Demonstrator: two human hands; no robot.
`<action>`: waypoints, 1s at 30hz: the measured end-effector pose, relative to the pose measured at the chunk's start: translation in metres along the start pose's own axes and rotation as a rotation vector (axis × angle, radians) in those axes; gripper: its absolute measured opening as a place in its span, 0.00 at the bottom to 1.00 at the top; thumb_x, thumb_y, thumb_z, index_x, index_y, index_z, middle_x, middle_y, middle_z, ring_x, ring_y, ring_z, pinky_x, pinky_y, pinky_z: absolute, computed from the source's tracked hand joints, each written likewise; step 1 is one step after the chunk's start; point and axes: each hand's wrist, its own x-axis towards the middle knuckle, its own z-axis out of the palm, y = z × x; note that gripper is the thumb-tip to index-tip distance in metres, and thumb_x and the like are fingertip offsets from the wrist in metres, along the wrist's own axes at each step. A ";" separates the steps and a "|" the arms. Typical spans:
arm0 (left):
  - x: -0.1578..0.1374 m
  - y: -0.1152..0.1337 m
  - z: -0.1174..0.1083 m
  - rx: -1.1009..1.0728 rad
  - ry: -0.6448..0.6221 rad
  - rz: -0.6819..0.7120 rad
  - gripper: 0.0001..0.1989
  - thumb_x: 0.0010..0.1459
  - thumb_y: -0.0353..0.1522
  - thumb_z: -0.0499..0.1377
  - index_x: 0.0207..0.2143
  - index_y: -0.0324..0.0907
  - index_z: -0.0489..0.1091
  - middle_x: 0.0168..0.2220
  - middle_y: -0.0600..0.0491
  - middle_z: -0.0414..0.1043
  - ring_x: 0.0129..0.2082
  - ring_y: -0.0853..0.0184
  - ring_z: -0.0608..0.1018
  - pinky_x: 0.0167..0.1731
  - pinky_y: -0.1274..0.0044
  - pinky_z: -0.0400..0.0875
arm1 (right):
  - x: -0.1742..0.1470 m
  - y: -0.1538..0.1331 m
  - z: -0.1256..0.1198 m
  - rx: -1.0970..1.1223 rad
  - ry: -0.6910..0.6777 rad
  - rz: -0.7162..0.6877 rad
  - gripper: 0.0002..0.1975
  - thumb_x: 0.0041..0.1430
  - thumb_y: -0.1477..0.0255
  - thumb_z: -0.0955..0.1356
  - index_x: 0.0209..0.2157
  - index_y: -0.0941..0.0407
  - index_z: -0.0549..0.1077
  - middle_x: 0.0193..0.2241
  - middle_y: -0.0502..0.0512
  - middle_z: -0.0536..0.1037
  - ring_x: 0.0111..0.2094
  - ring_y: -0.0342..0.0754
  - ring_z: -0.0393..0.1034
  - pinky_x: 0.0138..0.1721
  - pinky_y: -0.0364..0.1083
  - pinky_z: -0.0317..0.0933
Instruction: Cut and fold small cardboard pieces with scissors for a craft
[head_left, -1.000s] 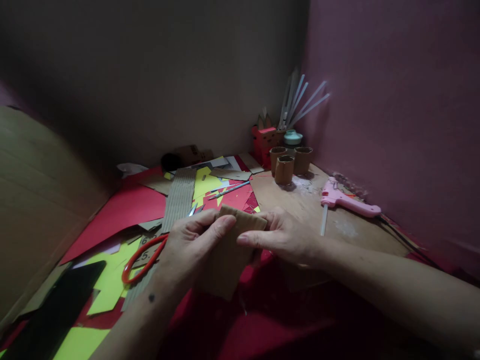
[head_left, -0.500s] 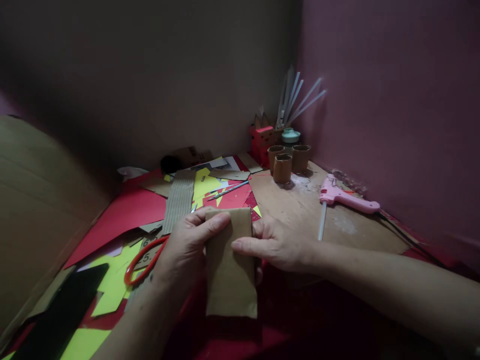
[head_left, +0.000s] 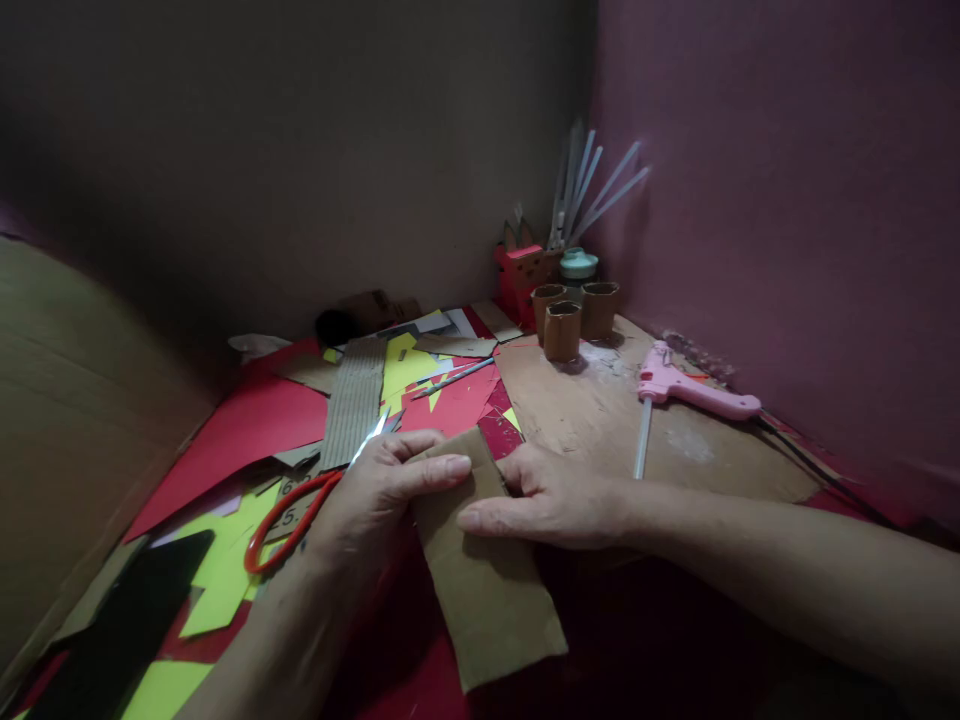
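Between both hands is a brown cardboard strip (head_left: 491,590), tilted with its lower end toward the right. My left hand (head_left: 382,490) grips its upper left edge, thumb lying on the face and fingers behind. From the right edge my right hand (head_left: 547,495) pinches it, thumb on the face and the other fingers hidden underneath. Red-handled scissors (head_left: 259,545) lie on the paper scraps beside my left wrist, partly covered by it, blades pointing away.
On a brown board (head_left: 592,430) at the right lie a pink glue gun (head_left: 694,392) with a cable and several small cardboard cups (head_left: 562,333). Glue sticks (head_left: 600,190) stand behind. Left are red paper (head_left: 240,420), corrugated cardboard (head_left: 356,400), a pencil (head_left: 454,378) and a dark flat object (head_left: 135,630).
The cardboard strip has turned from upright to slanted, its lower end swinging right and nearer to me. Both hands keep hold of it. The view has shifted slightly.
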 end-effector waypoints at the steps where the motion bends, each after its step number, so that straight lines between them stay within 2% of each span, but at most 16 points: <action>1: 0.000 0.000 -0.001 0.023 -0.012 0.005 0.12 0.42 0.36 0.70 0.24 0.37 0.74 0.20 0.53 0.74 0.19 0.70 0.74 0.21 0.80 0.68 | -0.001 0.000 0.000 0.001 0.007 0.010 0.08 0.54 0.71 0.69 0.26 0.61 0.74 0.24 0.50 0.74 0.24 0.39 0.67 0.26 0.38 0.61; 5: -0.005 0.003 -0.004 0.181 -0.080 0.046 0.10 0.47 0.37 0.68 0.27 0.38 0.75 0.24 0.52 0.76 0.23 0.69 0.75 0.24 0.81 0.68 | -0.002 0.000 -0.003 0.054 -0.041 0.140 0.07 0.53 0.72 0.69 0.25 0.62 0.74 0.23 0.50 0.73 0.22 0.38 0.66 0.24 0.38 0.59; 9: -0.009 0.006 -0.002 0.237 -0.090 0.088 0.10 0.47 0.36 0.68 0.23 0.40 0.73 0.20 0.56 0.72 0.20 0.74 0.71 0.20 0.84 0.63 | -0.002 0.000 -0.002 0.076 -0.118 0.205 0.06 0.50 0.73 0.71 0.23 0.62 0.73 0.21 0.48 0.71 0.19 0.36 0.63 0.23 0.38 0.58; 15: -0.007 0.004 -0.003 0.224 0.004 0.119 0.13 0.47 0.39 0.68 0.23 0.40 0.71 0.20 0.56 0.72 0.19 0.73 0.71 0.19 0.84 0.63 | -0.005 -0.003 -0.004 0.068 -0.148 0.196 0.10 0.51 0.68 0.72 0.26 0.61 0.74 0.22 0.49 0.72 0.19 0.38 0.65 0.23 0.39 0.59; 19: -0.007 0.003 -0.010 0.195 0.000 0.119 0.13 0.47 0.39 0.68 0.25 0.40 0.72 0.22 0.55 0.73 0.21 0.72 0.73 0.21 0.84 0.65 | -0.005 -0.002 -0.007 0.003 -0.147 0.152 0.11 0.52 0.67 0.70 0.24 0.61 0.73 0.19 0.48 0.69 0.18 0.38 0.62 0.21 0.39 0.56; 22: -0.005 0.005 -0.012 0.092 -0.017 0.100 0.12 0.47 0.37 0.69 0.25 0.39 0.73 0.21 0.55 0.72 0.19 0.73 0.73 0.20 0.84 0.66 | -0.003 0.002 -0.009 0.084 -0.173 -0.037 0.17 0.59 0.63 0.64 0.23 0.61 0.72 0.18 0.51 0.70 0.18 0.41 0.64 0.23 0.42 0.60; 24: -0.003 0.006 -0.011 -0.011 -0.024 0.070 0.12 0.46 0.36 0.69 0.25 0.38 0.73 0.20 0.55 0.72 0.17 0.74 0.72 0.19 0.84 0.66 | 0.000 0.004 -0.011 0.073 -0.028 -0.258 0.12 0.60 0.67 0.63 0.29 0.60 0.73 0.21 0.51 0.72 0.21 0.42 0.65 0.26 0.43 0.62; 25: -0.001 0.005 -0.010 -0.056 -0.028 0.054 0.12 0.45 0.36 0.70 0.26 0.38 0.73 0.19 0.55 0.71 0.17 0.75 0.71 0.18 0.85 0.65 | 0.001 0.005 -0.012 0.005 0.080 -0.392 0.09 0.58 0.69 0.65 0.35 0.59 0.74 0.25 0.51 0.73 0.24 0.42 0.66 0.29 0.44 0.63; 26: 0.000 0.005 -0.008 -0.090 -0.036 0.039 0.12 0.44 0.35 0.71 0.27 0.38 0.73 0.19 0.56 0.71 0.16 0.75 0.71 0.17 0.85 0.64 | 0.002 0.005 -0.013 -0.091 0.175 -0.533 0.11 0.55 0.72 0.68 0.41 0.58 0.73 0.29 0.51 0.73 0.28 0.42 0.67 0.33 0.45 0.64; 27: 0.002 0.003 -0.006 -0.110 -0.049 0.022 0.13 0.42 0.34 0.71 0.28 0.38 0.73 0.19 0.57 0.71 0.15 0.75 0.70 0.16 0.85 0.64 | 0.003 0.005 -0.014 -0.198 0.236 -0.670 0.18 0.52 0.74 0.71 0.47 0.56 0.72 0.34 0.52 0.72 0.33 0.43 0.67 0.38 0.46 0.65; 28: 0.004 0.000 -0.004 -0.114 -0.067 0.002 0.13 0.42 0.34 0.71 0.29 0.39 0.73 0.19 0.58 0.70 0.15 0.76 0.70 0.16 0.85 0.64 | 0.003 0.005 -0.014 -0.296 0.255 -0.789 0.23 0.50 0.76 0.72 0.49 0.55 0.72 0.38 0.53 0.71 0.38 0.45 0.67 0.42 0.47 0.64; 30: 0.006 -0.009 0.001 -0.090 -0.118 -0.039 0.12 0.44 0.35 0.70 0.30 0.40 0.73 0.18 0.59 0.69 0.14 0.75 0.69 0.16 0.84 0.63 | 0.004 0.005 -0.013 -0.424 0.220 -0.925 0.18 0.51 0.76 0.73 0.46 0.54 0.75 0.43 0.56 0.71 0.45 0.48 0.65 0.49 0.50 0.61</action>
